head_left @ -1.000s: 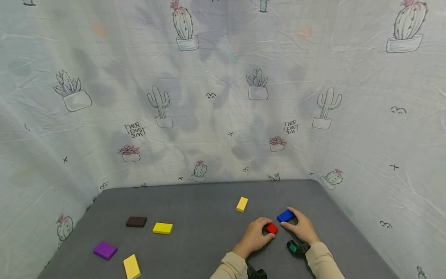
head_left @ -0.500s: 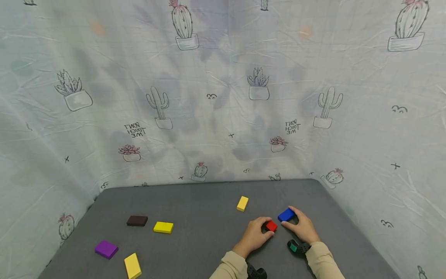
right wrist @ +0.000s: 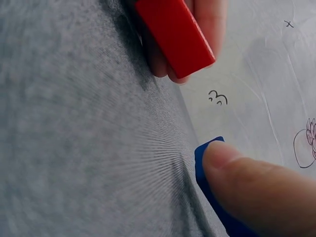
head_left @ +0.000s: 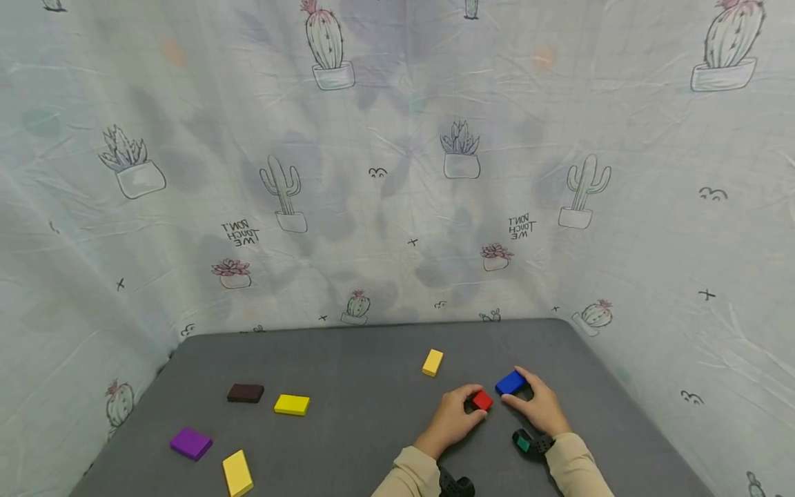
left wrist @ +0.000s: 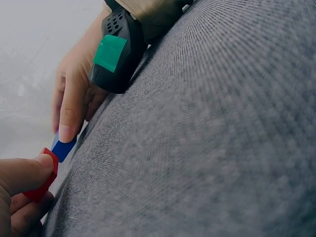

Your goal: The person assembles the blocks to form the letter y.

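Observation:
My left hand (head_left: pixel 450 422) pinches a small red block (head_left: pixel 482 400) between thumb and fingers, right of the table's middle. Close beside it, my right hand (head_left: pixel 543 407) grips a blue block (head_left: pixel 511 382) by its ends. A narrow gap parts the two blocks in the head view. Seen from the left wrist, the red block (left wrist: pixel 43 181) overlaps the end of the blue block (left wrist: pixel 63 149). In the right wrist view, my right thumb (right wrist: pixel 256 185) presses on the blue block (right wrist: pixel 210 182), while the red block (right wrist: pixel 175 37) shows near the top with left fingers behind it.
A pale yellow block (head_left: pixel 433 362) lies just beyond the hands. Leftward on the grey table (head_left: pixel 360 359) are a dark brown block (head_left: pixel 245 393), a bright yellow block (head_left: pixel 292 404), a purple block (head_left: pixel 191 444) and another pale yellow block (head_left: pixel 237 473). A cactus-print curtain (head_left: pixel 397 207) surrounds the table.
My left hand has shifted the red block slightly away from me and a little left. My right hand and the blue block stay nearly in place.

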A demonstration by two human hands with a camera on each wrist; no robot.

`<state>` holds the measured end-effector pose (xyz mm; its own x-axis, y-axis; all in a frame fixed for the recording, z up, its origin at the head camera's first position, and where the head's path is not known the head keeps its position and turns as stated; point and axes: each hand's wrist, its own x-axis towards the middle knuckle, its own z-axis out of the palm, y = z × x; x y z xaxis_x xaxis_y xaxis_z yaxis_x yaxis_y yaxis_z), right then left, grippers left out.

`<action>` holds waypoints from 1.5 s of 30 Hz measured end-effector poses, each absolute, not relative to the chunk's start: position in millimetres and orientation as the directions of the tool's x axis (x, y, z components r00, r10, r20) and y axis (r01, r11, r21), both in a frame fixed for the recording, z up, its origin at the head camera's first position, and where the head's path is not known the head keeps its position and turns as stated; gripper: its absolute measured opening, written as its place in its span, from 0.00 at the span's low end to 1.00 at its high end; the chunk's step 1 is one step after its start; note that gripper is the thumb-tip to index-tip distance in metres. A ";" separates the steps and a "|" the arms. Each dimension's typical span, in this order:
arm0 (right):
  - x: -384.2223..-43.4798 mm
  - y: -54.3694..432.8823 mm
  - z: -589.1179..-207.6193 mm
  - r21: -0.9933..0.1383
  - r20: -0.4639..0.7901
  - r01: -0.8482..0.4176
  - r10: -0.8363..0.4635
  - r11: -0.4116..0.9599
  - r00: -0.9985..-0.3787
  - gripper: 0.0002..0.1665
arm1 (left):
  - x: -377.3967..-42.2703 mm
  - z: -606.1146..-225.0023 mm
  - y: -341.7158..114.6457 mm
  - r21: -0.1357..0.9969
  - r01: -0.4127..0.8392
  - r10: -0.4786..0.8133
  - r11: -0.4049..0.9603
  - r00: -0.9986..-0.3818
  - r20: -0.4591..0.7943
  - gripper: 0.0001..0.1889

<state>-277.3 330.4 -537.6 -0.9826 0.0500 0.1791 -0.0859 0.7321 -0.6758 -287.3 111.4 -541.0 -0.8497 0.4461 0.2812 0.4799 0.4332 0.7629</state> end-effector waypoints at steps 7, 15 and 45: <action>-274.5 330.5 -535.0 -0.674 0.164 -0.073 0.053 0.735 -0.985 0.47 | -288.7 -540.0 111.5 0.801 0.451 0.445 0.394 -0.856 0.264 0.22; -271.2 325.8 -531.8 -0.679 0.147 -0.079 0.030 0.730 -0.989 0.47 | -290.7 -537.5 107.3 0.871 0.372 0.446 0.322 -0.871 0.206 0.22; -277.8 292.8 -524.0 -0.689 0.110 -0.121 -0.061 0.714 -0.992 0.46 | -285.0 -529.2 73.9 0.878 0.356 0.426 0.320 -0.882 0.202 0.23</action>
